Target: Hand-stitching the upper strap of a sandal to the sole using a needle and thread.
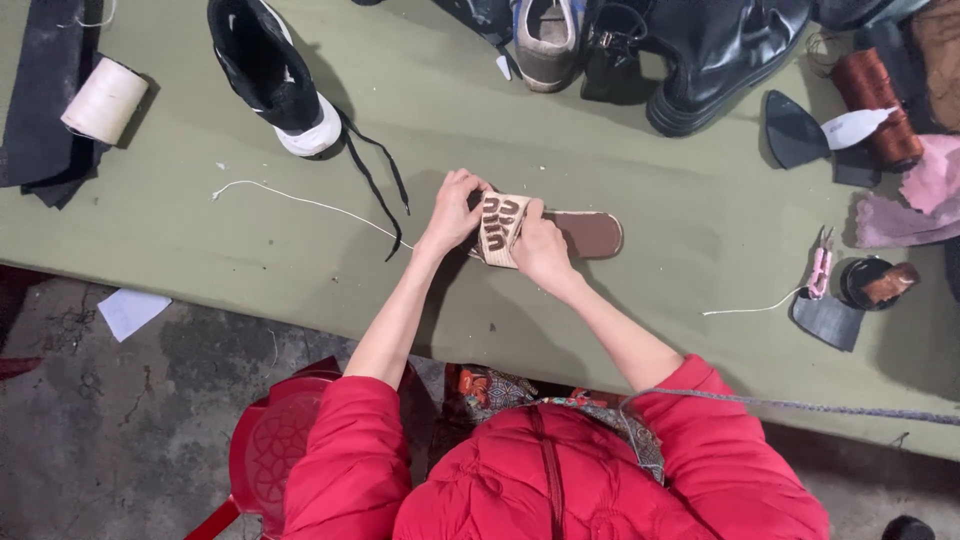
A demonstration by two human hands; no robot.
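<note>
A flat sandal (592, 233) with a brown insole lies on the green table (250, 260), its beige woven strap (499, 228) marked in brown. My left hand (453, 211) grips the strap's left side and the sandal's toe end. My right hand (541, 251) presses on the strap from the right, fingers curled over it. A white thread (300, 200) trails leftwards over the table from under my left hand. Whether either hand also holds a needle is hidden.
A black-and-white sneaker (275, 75) with loose laces and a white thread spool (105, 100) lie far left. A grey shoe (545, 35), black boot (720, 50) and brown spool (880, 100) sit at the back. Pink snips (820, 265) and a dark tin (865, 282) lie right; a red stool (270, 440) stands below.
</note>
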